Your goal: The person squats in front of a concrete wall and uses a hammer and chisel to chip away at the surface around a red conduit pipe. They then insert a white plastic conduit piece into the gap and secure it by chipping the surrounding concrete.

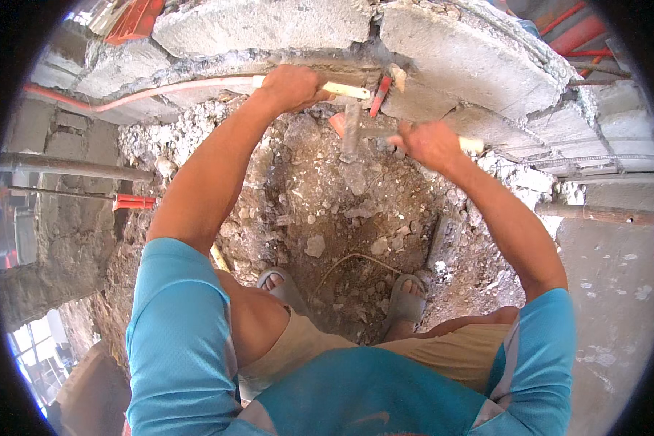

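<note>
The hammer (351,132) sits in the right hand's (430,143) fist, close under the block wall's (472,62) edge; the left hand (292,89) grips a pale tube (347,91), hiding its middle. Open room stretches over rubble (341,207) toward the sandals (407,309).

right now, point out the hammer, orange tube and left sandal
Hammer (351,134), head view, on its blocky head
Orange tube (97,108), head view, on its low bend
Left sandal (291,293), head view, on its strap
</note>
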`<state>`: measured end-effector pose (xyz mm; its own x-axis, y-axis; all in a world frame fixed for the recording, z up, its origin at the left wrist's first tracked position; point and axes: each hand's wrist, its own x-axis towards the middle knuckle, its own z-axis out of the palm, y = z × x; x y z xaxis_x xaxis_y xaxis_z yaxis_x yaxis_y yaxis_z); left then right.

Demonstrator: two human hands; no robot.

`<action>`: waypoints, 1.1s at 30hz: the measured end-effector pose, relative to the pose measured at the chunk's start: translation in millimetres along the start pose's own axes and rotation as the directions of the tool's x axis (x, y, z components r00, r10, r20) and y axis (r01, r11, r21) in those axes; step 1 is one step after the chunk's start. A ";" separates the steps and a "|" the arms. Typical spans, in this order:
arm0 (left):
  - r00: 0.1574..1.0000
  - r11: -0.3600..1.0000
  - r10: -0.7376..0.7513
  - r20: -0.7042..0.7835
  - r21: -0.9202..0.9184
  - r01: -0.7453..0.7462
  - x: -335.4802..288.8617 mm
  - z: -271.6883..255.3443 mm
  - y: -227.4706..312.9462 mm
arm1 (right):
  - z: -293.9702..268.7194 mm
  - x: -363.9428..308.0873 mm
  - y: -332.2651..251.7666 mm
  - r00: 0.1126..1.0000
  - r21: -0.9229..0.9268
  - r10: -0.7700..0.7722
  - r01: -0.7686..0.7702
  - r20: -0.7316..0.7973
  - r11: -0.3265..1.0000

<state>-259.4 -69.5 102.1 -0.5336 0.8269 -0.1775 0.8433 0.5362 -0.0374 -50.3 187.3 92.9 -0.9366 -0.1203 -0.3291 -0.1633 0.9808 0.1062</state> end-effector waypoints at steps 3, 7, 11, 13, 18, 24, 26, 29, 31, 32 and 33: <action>0.999 1.000 -0.005 -0.053 0.016 0.006 3.1 2.1 -2.1 | 16.9 -25.6 -36.5 0.982 0.143 -0.171 0.180 -0.074 0.973; 0.999 1.000 0.007 -0.039 0.008 -0.007 1.2 7.4 -5.2 | 18.3 -28.6 -39.2 0.781 -0.022 -0.583 0.594 -0.223 0.804; 0.999 1.000 0.023 -0.049 -0.014 -0.024 7.1 -2.6 2.2 | 21.2 -0.3 10.4 0.989 -0.004 0.054 -0.055 -0.138 0.998; 0.999 1.000 0.017 -0.048 0.006 -0.016 4.1 0.9 2.0 | 11.1 -4.4 12.6 0.997 -0.037 0.056 -0.058 -0.057 0.998; 0.996 1.000 0.021 -0.083 -0.019 -0.023 2.4 13.7 -6.2 | 11.7 -38.7 -48.1 0.917 0.101 -0.385 0.395 -0.104 0.913; 0.997 0.999 0.036 -0.065 -0.025 -0.038 7.3 1.7 2.8 | 25.4 -13.0 2.4 0.981 0.004 -0.166 0.167 -0.102 0.986; 0.999 1.000 0.025 -0.036 -0.018 -0.025 7.7 -0.9 3.1 | 5.1 -1.0 16.1 0.993 -0.068 -0.006 -0.002 -0.116 0.998; 1.000 1.000 -0.011 -0.029 -0.002 0.011 0.0 5.1 -7.6 | 0.5 -20.7 -27.7 0.994 0.095 -0.086 0.092 -0.071 0.991; 0.999 1.000 -0.023 -0.024 -0.002 0.023 0.4 8.3 -5.8 | 5.8 -26.8 -36.2 0.961 0.108 -0.257 0.268 -0.103 0.957; 1.000 1.000 -0.019 -0.014 0.000 0.019 4.0 3.0 -2.7 | 12.2 -30.1 -37.0 0.918 0.076 -0.364 0.379 -0.154 0.922; 1.000 1.000 -0.016 -0.004 0.002 0.016 5.7 0.4 1.4 | 18.3 -32.8 -37.3 0.861 0.038 -0.467 0.483 -0.202 0.875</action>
<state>-261.2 -64.1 100.6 -0.5472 0.8190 -0.1728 0.8348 0.5489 -0.0417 -7.8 157.5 82.6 -0.7927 -0.5925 -0.1434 -0.5837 0.8056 -0.1015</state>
